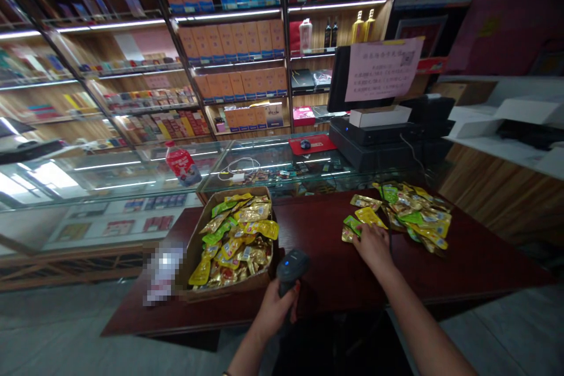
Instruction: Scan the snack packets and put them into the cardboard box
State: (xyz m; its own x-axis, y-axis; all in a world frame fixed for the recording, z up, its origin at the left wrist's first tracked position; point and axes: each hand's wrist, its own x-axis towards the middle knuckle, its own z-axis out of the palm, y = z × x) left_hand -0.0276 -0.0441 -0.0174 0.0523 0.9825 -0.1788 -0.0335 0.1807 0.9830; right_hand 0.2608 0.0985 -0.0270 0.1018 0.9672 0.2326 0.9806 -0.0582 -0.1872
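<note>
A dark handheld barcode scanner [292, 265] with a small blue light is gripped in my left hand [275, 309], over the front of the table. My right hand [373, 245] reaches down to a few small snack packets [351, 225] in green, yellow and gold, its fingers closed at a green one. Just beyond lies a yellow packet [369, 217]. To the right spreads a loose pile of similar packets [416, 211]. On the left, beside the scanner, a cardboard box [192, 245] is filled with more gold, yellow and green packets.
Behind the dark wooden table [315, 229] runs a glass counter [264, 155] with a red bottle [181, 163], a white cable and a mouse [305, 144] on a red mat. A monitor [338, 79] bears a paper notice. Shelves of boxes [247, 38] line the back.
</note>
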